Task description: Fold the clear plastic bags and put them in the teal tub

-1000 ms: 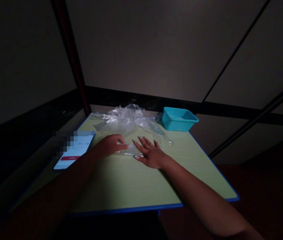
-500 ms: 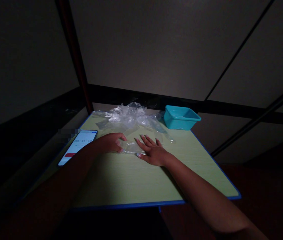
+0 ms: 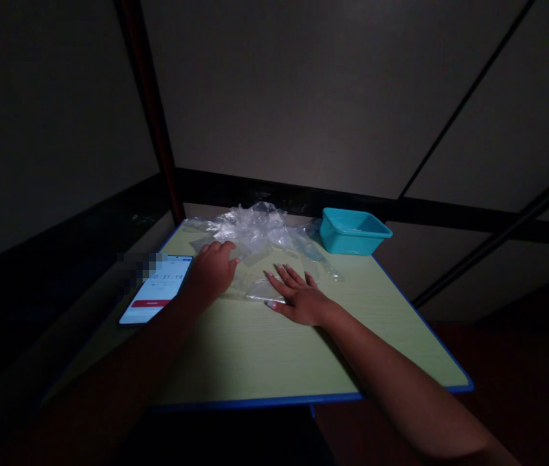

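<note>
One clear bag [image 3: 260, 290] lies, apparently, partly under the right hand [image 3: 302, 301]

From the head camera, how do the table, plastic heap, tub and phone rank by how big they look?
1. Table
2. Plastic heap
3. Tub and phone: too alike to rank, as the phone lies nearer and is partly hidden.

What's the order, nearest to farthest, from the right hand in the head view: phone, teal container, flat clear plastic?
1. Flat clear plastic: touching the right hand.
2. Teal container: ahead, right.
3. Phone: left, beyond the left hand.
</note>
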Action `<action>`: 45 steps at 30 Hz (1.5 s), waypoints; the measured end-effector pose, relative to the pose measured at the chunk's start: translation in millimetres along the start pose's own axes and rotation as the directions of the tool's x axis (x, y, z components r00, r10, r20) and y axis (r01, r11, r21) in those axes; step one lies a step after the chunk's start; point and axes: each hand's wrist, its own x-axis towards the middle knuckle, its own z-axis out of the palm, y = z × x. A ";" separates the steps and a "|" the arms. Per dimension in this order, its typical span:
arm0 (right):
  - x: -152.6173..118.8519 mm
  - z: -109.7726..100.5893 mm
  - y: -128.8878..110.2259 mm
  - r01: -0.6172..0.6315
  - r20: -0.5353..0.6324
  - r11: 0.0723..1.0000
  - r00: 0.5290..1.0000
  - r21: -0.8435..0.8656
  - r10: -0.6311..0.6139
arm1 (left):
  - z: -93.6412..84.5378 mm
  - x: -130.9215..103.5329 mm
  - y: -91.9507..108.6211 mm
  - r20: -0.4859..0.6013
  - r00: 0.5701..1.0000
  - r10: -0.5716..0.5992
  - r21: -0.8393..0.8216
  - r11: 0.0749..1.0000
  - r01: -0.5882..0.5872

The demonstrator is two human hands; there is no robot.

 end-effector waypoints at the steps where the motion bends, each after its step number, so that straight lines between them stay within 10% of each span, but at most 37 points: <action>1: -0.1 0.2 0.1 0.003 -0.004 1.000 1.000 0.000 -0.003 | 2.0 -4.0 4.6 -0.064 0.996 0.065 0.046 0.997 -0.062; 6: 0.8 1.4 -0.4 0.003 0.009 1.000 1.000 -0.017 -0.003 | 12.4 -34.3 39.7 0.190 0.816 0.546 -0.085 0.837 -0.540; 10: 2.6 -0.2 -3.1 -0.030 0.042 0.997 0.999 -0.070 0.033 | 14.6 -51.4 58.9 0.393 0.648 0.652 -0.257 0.754 -0.604; 14: 4.4 -1.0 -4.3 -0.042 0.036 0.996 0.998 -0.076 0.045 | 15.7 -53.1 60.0 0.449 0.604 0.658 -0.331 0.751 -0.572; 19: 6.2 2.0 -1.9 -0.037 0.032 0.996 0.999 -0.081 0.040 | 22.2 -52.9 56.7 0.477 0.633 0.609 -0.300 0.790 -0.534; 26: 3.5 3.8 0.5 -0.052 -0.010 0.998 0.999 -0.020 0.051 | 24.1 -63.9 61.6 0.466 0.779 0.420 -0.180 0.907 -0.381; 45: 3.6 5.3 1.4 -0.045 -0.008 0.996 0.999 -0.080 0.044 | 21.6 -54.2 45.7 0.378 0.926 0.004 0.014 1.000 -0.009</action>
